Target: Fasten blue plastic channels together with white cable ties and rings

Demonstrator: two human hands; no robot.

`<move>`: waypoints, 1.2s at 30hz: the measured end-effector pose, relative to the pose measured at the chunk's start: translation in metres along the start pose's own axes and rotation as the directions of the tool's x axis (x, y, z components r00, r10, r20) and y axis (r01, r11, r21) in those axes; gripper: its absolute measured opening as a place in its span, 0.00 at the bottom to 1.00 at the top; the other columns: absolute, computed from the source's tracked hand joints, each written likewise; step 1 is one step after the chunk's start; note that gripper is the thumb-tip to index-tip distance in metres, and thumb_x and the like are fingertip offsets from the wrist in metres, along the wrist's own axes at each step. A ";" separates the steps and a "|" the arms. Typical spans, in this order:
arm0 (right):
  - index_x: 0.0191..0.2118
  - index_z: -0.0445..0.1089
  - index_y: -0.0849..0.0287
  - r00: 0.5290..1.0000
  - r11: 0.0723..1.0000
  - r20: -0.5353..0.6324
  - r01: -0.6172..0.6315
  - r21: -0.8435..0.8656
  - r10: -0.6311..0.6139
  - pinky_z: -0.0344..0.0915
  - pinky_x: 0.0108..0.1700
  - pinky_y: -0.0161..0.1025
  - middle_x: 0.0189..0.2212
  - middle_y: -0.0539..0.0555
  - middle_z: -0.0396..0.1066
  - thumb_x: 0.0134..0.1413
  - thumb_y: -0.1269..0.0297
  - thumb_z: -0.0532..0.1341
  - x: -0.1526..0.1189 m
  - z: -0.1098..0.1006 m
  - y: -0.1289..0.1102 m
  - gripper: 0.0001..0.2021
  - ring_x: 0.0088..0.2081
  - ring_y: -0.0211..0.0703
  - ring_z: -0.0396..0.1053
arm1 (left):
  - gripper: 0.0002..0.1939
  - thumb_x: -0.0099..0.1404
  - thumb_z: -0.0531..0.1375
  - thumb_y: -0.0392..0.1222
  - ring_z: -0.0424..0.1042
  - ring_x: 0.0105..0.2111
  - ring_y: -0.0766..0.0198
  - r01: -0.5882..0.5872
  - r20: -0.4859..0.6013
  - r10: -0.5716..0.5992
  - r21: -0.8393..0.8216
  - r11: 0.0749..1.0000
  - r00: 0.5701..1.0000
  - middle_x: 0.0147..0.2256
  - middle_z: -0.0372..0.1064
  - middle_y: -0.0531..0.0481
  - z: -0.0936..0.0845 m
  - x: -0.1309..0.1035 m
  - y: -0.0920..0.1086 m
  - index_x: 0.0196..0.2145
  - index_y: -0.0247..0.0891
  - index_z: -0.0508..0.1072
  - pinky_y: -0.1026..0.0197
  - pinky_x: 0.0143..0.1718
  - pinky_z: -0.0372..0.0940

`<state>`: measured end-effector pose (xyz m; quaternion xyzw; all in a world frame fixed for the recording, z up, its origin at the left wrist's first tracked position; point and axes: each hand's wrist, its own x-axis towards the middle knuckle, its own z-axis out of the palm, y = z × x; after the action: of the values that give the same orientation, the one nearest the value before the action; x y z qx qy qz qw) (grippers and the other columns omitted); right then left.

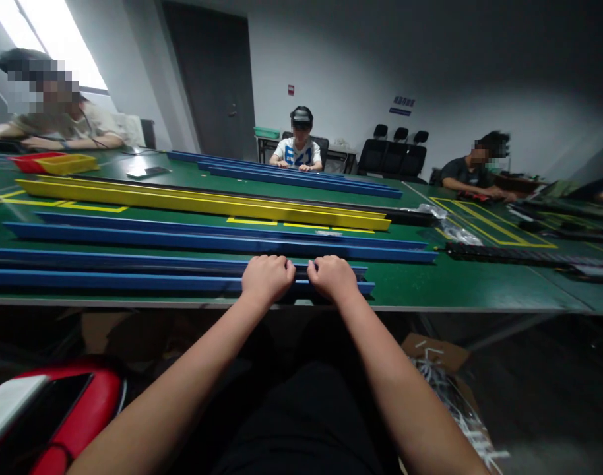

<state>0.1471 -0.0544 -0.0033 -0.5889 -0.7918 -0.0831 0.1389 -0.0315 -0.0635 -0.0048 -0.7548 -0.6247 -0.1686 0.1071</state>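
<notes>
Both hands (300,277) atop nearest blue rail (108,281)

We're in a workshop or assembly room, not a home. Big shared green work table (430,284) with yellow taped zones (489,224), long blue rails (133,280) and a yellow rail (183,198) laid along it, parts bins (59,162) at the far corner. Other people (299,148) sit working around it. Plain grey walls, dark door (212,79), stacked office chairs (395,155), carton of parts (444,389) on the floor.

both arms outstretched, left hand (266,278) and right hand (333,277) fisted side by side.
</notes>
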 end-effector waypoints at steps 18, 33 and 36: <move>0.35 0.75 0.58 0.978 0.974 -0.008 -0.208 -0.091 0.208 0.58 0.44 0.42 0.37 0.62 0.75 0.66 0.52 0.44 -0.020 -0.010 0.074 0.25 0.41 0.49 0.70 | 0.26 0.69 0.44 0.56 0.71 0.42 0.50 -0.089 -0.024 0.086 -0.159 0.983 0.996 0.38 0.74 0.39 0.007 0.008 0.051 0.38 0.37 0.74 0.50 0.45 0.58; 0.37 0.72 0.60 0.979 0.991 -0.161 -0.132 -0.010 0.129 0.55 0.47 0.47 0.37 0.63 0.74 0.65 0.49 0.43 -0.018 0.005 -0.005 0.26 0.43 0.53 0.67 | 0.28 0.70 0.41 0.55 0.70 0.44 0.49 0.034 -0.095 -0.042 -0.083 0.996 0.995 0.38 0.74 0.38 0.003 -0.015 0.001 0.35 0.38 0.76 0.47 0.48 0.56; 0.35 0.72 0.59 0.980 0.988 -0.154 -0.138 -0.068 0.127 0.54 0.46 0.44 0.36 0.61 0.74 0.66 0.52 0.45 -0.035 -0.003 0.042 0.23 0.42 0.50 0.68 | 0.30 0.69 0.41 0.58 0.69 0.43 0.47 -0.021 -0.110 0.005 -0.137 0.990 0.994 0.38 0.73 0.36 0.012 -0.010 0.045 0.36 0.36 0.75 0.46 0.47 0.56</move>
<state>0.1966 -0.0744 -0.0129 -0.6374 -0.7344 -0.1483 0.1798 0.0120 -0.0769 -0.0171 -0.7541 -0.5998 -0.2520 0.0900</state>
